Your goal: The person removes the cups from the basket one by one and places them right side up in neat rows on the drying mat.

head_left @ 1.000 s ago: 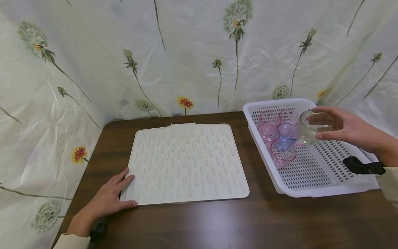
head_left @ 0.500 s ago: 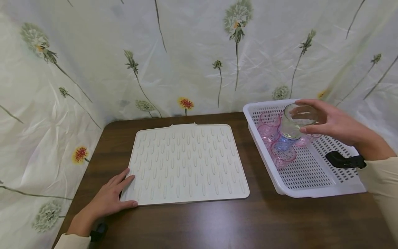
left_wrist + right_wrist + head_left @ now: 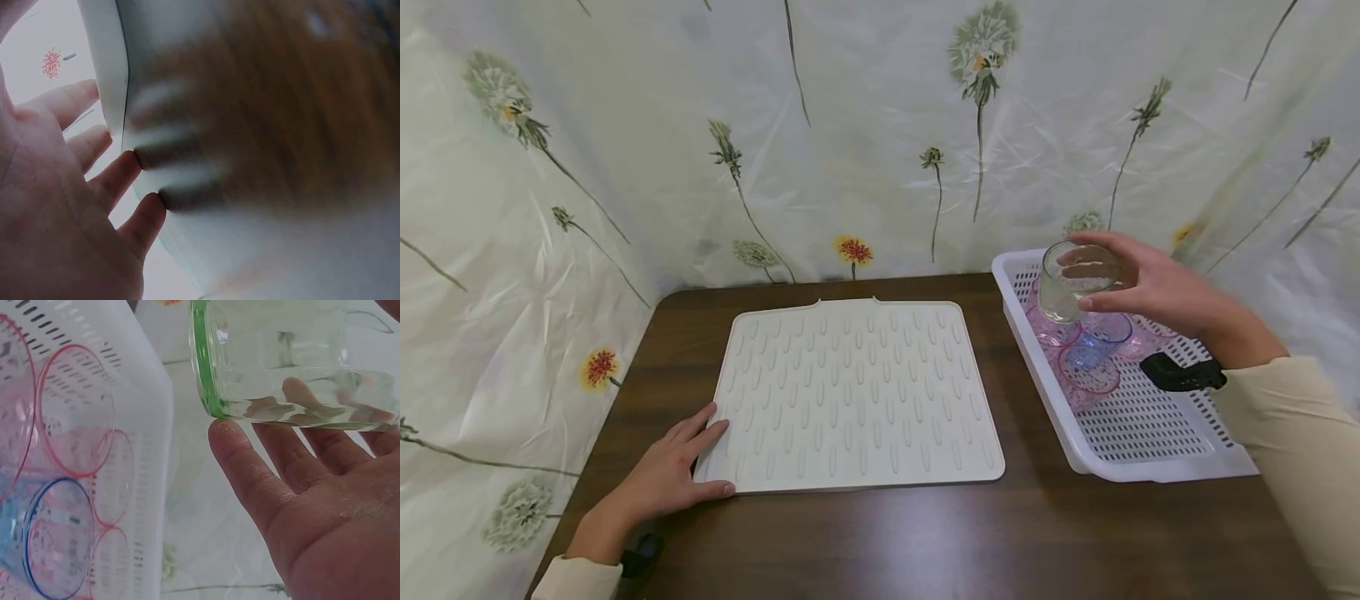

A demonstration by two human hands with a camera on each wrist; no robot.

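My right hand (image 3: 1150,287) holds a clear, green-tinted glass (image 3: 1063,292) by its side, raised over the white perforated basket (image 3: 1060,425). In the right wrist view the fingers lie along the wall of the green glass (image 3: 281,369), which has a thick green end. Several pink cups (image 3: 1090,379) and a blue cup (image 3: 1101,333) stand in the basket below it. At the left, my left hand (image 3: 662,471) rests at the near left corner of a white ridged mat (image 3: 857,400), thumb at its front edge. The left wrist view shows its fingertips touching the table (image 3: 262,125).
The brown wooden table (image 3: 887,542) extends in front of the mat and between mat and basket. Behind it hangs a pale curtain (image 3: 850,125) printed with flowers. The basket's raised rim runs around the cups.
My right hand has carried the green-tinted glass leftward across the basket, from its middle to its far left part. The left hand has stayed at the mat's corner.
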